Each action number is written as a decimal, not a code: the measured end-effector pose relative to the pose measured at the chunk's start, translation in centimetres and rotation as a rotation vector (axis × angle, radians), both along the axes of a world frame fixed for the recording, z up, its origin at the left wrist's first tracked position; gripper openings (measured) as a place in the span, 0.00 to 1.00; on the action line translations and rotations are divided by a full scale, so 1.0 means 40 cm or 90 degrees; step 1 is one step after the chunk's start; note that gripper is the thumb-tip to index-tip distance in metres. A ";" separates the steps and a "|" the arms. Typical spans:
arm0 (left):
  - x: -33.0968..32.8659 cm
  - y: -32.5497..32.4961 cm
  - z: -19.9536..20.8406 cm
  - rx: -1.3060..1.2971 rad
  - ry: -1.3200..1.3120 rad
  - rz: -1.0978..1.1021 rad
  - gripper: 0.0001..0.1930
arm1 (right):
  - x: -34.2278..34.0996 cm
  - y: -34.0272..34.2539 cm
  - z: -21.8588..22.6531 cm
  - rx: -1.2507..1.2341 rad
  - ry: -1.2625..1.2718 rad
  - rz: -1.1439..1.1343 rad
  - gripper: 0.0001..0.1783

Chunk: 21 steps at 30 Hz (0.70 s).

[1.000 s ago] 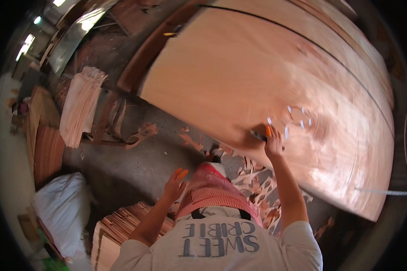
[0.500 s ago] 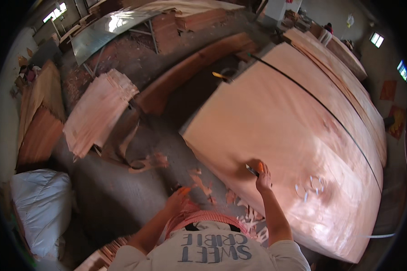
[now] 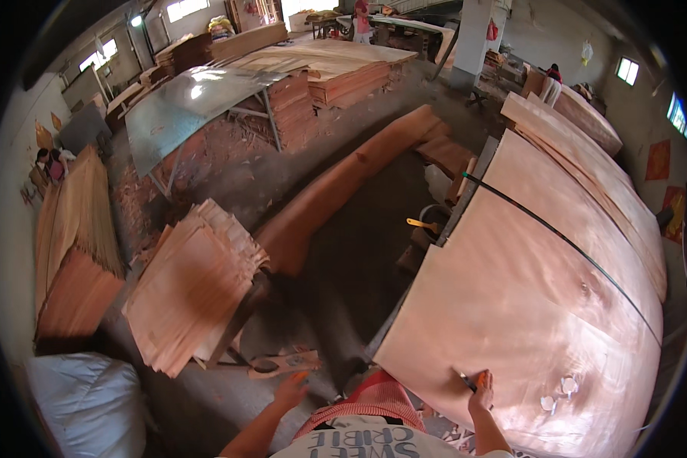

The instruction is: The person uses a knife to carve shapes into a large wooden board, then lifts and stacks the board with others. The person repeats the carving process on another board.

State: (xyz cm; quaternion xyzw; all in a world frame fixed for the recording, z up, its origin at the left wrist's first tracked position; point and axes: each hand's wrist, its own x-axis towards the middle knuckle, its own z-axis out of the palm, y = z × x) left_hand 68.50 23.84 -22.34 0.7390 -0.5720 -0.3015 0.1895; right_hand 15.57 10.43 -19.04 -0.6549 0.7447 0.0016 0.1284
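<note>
My right hand (image 3: 481, 393) is closed around a knife (image 3: 466, 381) with a dark handle and a pale pointed blade, close over the near left part of a large stack of reddish wood veneer sheets (image 3: 504, 290). Orange shows on the fingers of both hands. Out to the left, my left hand (image 3: 288, 391) hangs in front of my body, fingers loosely extended, with nothing visible in it. Just beyond it, torn veneer scraps (image 3: 286, 364) lie low down. A smaller stack of veneer sheets (image 3: 195, 290) with ragged edges stands farther left.
A dark strap (image 3: 557, 233) crosses the big stack. A yellow-handled tool (image 3: 424, 224) sits at its left edge. Beyond are a long curved veneer strip (image 3: 343, 187) and a shiny sheet-topped table (image 3: 191, 111). A white sack (image 3: 88, 404) lies near left. Other people stand farther off.
The view has tilted up, showing more of the far workshop, so things sit lower in the picture. My right hand still holds the knife over the stack; my left hand has moved slightly forward.
</note>
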 end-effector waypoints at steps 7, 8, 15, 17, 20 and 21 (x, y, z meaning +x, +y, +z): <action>-0.014 -0.475 0.073 0.026 -0.005 -0.291 0.22 | 0.033 0.009 -0.001 -0.047 -0.027 -0.072 0.30; 0.011 -0.514 0.106 0.051 -0.014 -0.295 0.21 | 0.055 0.000 0.014 -0.043 -0.039 -0.084 0.30; 0.098 -0.887 0.082 0.044 -0.021 -0.337 0.12 | 0.143 -0.071 0.053 -0.007 -0.014 -0.267 0.24; 0.060 -1.033 0.084 -0.041 0.041 -0.325 0.12 | 0.166 -0.088 0.032 -0.009 0.009 -0.326 0.25; -0.051 -1.285 0.114 -0.137 0.115 -0.301 0.11 | 0.224 -0.119 0.034 -0.015 -0.031 -0.459 0.27; -0.076 -1.379 0.069 -0.175 0.167 -0.294 0.13 | 0.253 -0.135 0.034 -0.055 -0.025 -0.470 0.27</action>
